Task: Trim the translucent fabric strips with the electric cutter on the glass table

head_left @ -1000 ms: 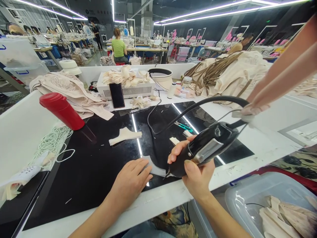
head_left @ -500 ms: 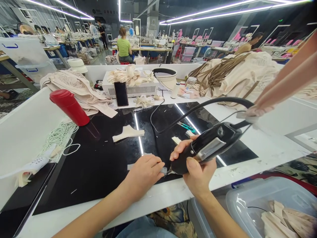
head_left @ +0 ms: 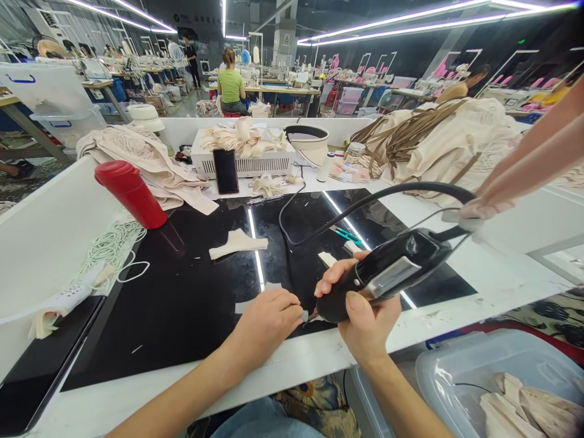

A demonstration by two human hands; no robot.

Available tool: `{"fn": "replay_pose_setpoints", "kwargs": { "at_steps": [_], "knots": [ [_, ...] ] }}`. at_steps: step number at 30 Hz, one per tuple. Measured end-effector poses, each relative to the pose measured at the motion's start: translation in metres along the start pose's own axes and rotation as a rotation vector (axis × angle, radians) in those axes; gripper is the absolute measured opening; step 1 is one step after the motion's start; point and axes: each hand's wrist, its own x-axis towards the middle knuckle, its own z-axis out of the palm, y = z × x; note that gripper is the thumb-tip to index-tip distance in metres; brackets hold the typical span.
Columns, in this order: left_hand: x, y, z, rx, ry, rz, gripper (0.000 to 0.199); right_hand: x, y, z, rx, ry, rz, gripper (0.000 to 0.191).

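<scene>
Black corded tool (head_left: 389,258), distant wall lettering (head_left: 212,17) illegibly small

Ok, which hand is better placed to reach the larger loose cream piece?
Probably the left hand, nearer the cream piece, once off the grey piece; the right hand grips the black tool.

I count one left hand (head_left: 270,315) at seven o'clock, one right hand (head_left: 371,325) at five and one black handheld tool (head_left: 385,274) at four. Grey material (head_left: 245,307) at seven is half covered, so I can't number it. Two small pale scraps (head_left: 327,260) sit toward four, one cream piece (head_left: 238,243) at eight, one red bottle (head_left: 132,193) at nine, one phone (head_left: 226,172) at ten.
</scene>
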Motion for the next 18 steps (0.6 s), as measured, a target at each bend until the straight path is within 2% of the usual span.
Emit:
{"fn": "replay_pose_setpoints", "kwargs": {
  "at_steps": [6, 18],
  "knots": [
    [-0.001, -0.001, 0.001, -0.004, 0.019, 0.025, 0.021, -0.001, 0.000, -0.001, -0.015, 0.003, 0.019, 0.038],
    [-0.004, -0.003, 0.003, 0.018, 0.023, 0.059, 0.014, 0.010, -0.001, 0.003, -0.033, 0.042, -0.041, 0.037]
  ]
}}
